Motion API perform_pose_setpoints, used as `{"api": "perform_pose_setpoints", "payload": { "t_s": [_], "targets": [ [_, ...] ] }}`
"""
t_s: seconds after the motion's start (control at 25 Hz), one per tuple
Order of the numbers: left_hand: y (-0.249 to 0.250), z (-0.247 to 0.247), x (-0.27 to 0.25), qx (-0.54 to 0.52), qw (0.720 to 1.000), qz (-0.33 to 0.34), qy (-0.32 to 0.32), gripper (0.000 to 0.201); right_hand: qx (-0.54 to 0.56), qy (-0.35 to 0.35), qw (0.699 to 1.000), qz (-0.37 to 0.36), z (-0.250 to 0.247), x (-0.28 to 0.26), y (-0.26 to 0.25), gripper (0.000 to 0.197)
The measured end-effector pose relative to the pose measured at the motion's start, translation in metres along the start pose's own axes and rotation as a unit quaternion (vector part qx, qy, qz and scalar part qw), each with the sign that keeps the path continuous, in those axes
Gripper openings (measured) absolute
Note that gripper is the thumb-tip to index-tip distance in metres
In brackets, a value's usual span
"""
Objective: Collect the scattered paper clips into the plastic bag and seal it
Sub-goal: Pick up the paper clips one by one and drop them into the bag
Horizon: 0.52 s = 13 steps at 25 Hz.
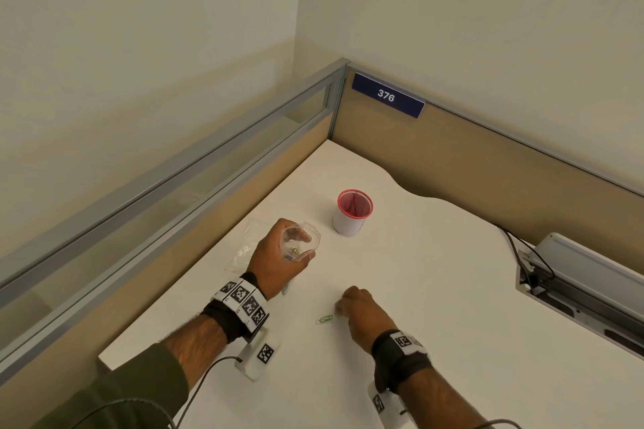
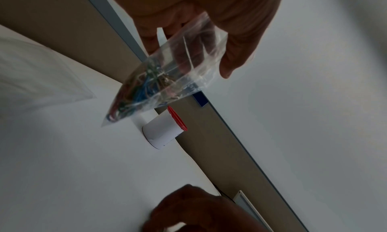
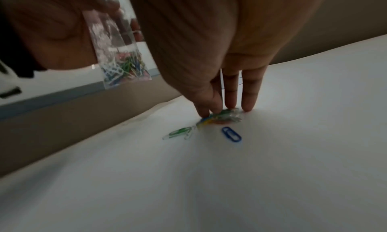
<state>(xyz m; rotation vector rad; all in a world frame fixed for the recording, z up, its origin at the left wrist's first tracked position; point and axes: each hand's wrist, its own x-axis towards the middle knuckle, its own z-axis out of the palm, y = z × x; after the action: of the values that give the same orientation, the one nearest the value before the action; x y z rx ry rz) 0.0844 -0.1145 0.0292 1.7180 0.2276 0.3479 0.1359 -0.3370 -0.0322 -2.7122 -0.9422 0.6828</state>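
Paper clips (image 3: 225,117) on white desk (image 1: 435,289) — beige partition (image 1: 488,164); corner

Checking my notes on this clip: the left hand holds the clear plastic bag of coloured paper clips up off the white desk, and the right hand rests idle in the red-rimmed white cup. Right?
Not quite. The right hand is not in the red-rimmed white cup; the right wrist view shows its fingertips on loose paper clips on the white desk. The left hand does hold the clear plastic bag up.

Bare white desk (image 1: 435,289) lies open to the right of the right hand (image 1: 359,306). Farther off, a red-rimmed cup (image 1: 352,212) stands just right of the raised left hand (image 1: 278,254); partition walls (image 1: 488,164) close the far side and the left.
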Motion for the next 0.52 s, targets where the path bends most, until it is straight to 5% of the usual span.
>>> {"api": "perform_pose_setpoints", "payload": {
  "t_s": [0.12,0.32,0.52],
  "targets": [
    [-0.001,-0.001,0.002,-0.003,1.000,-0.002,0.001,0.038,0.040,0.030,0.999,0.019,-0.007,-0.014,0.013,0.041],
    [-0.004,0.003,0.002,0.000,1.000,0.001,-0.001,0.039,-0.009,-0.040,0.998,0.043,0.000,-0.026,0.024,0.070],
    [-0.005,0.003,0.002,0.001,1.000,0.001,-0.007,0.040,0.004,0.037,0.994,0.104,0.013,-0.005,0.005,0.024]
  ]
}}
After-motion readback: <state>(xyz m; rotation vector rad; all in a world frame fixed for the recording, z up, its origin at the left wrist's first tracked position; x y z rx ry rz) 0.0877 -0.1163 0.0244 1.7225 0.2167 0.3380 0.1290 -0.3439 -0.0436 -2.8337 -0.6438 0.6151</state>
